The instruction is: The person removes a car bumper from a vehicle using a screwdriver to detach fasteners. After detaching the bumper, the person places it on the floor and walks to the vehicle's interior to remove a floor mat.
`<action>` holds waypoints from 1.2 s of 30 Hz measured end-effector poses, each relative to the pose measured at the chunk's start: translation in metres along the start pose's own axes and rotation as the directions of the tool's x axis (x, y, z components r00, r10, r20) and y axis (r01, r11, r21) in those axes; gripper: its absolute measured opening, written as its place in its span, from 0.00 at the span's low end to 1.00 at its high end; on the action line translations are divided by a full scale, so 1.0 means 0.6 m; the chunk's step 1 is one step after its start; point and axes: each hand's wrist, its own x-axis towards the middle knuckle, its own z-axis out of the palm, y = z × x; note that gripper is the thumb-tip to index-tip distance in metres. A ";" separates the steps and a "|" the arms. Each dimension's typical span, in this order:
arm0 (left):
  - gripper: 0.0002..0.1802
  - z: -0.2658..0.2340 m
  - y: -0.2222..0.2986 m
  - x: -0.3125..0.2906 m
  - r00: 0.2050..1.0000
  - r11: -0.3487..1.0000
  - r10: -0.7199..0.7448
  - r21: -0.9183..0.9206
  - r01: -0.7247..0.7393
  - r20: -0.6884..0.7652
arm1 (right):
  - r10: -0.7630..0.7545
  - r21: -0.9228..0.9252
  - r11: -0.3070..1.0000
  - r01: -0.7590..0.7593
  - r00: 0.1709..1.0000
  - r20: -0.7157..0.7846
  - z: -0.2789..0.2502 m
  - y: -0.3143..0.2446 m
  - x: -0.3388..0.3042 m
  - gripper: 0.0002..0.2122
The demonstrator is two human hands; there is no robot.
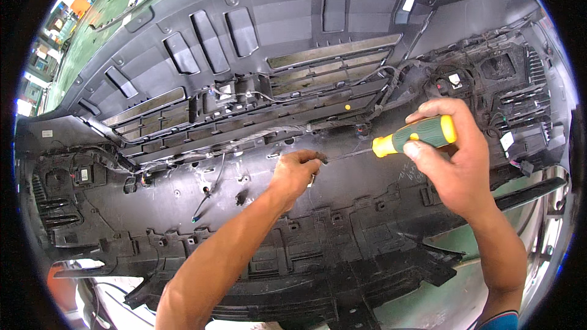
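Screwdriver (422,134) clasped in the right grip (460,168), pointing leftward at a small dark piece (322,157) pinched in the left grip (293,174); cannot confirm contact. Seemingly working at that piece; probably calls for steady pinching and measured pressure. Beneath both grips, black bumper cover (361,186), partly blocked by the left forearm (223,256); left of the left grip, a short cable (209,195).
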 end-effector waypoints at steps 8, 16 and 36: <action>0.22 0.036 -0.044 0.062 1.000 0.985 0.010 0.174 -0.013 0.016 | -0.098 -0.162 0.980 0.114 0.990 0.105 0.002 0.077 0.020 0.19; 0.23 0.026 -0.054 0.048 0.997 0.945 0.079 0.318 -0.079 0.011 | -0.208 -0.230 0.947 0.225 0.973 0.095 0.023 0.082 0.022 0.18; 0.27 0.017 -0.099 -0.010 0.980 0.656 0.199 0.742 -0.141 0.010 | -0.305 -0.522 0.750 0.406 0.913 0.272 0.074 0.033 0.035 0.24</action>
